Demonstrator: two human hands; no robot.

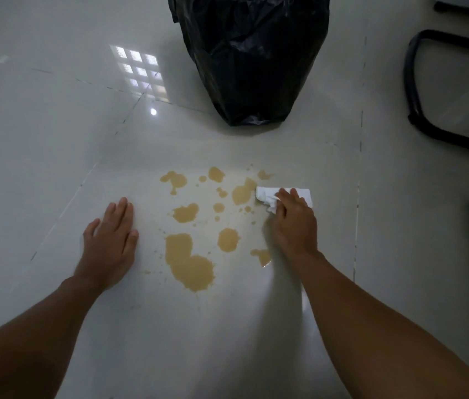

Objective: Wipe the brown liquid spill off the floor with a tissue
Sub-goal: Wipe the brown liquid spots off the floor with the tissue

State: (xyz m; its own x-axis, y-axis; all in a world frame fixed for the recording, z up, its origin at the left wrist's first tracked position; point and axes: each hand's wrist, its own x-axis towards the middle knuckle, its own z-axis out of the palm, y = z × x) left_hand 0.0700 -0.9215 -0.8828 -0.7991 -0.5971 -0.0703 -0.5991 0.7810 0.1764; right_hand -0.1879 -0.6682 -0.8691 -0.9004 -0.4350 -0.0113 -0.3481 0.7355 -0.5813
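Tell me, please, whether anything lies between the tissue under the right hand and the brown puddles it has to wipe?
Nothing visible does. The right hand presses the tissue on the floor at the spill's right edge, beside the nearest puddle. The left hand rests flat to the spill's left, clear of it.

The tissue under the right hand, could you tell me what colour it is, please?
White, seen in the head view: tissue.

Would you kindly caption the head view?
Right hand presses tissue at brown spill; left hand flat on floor.
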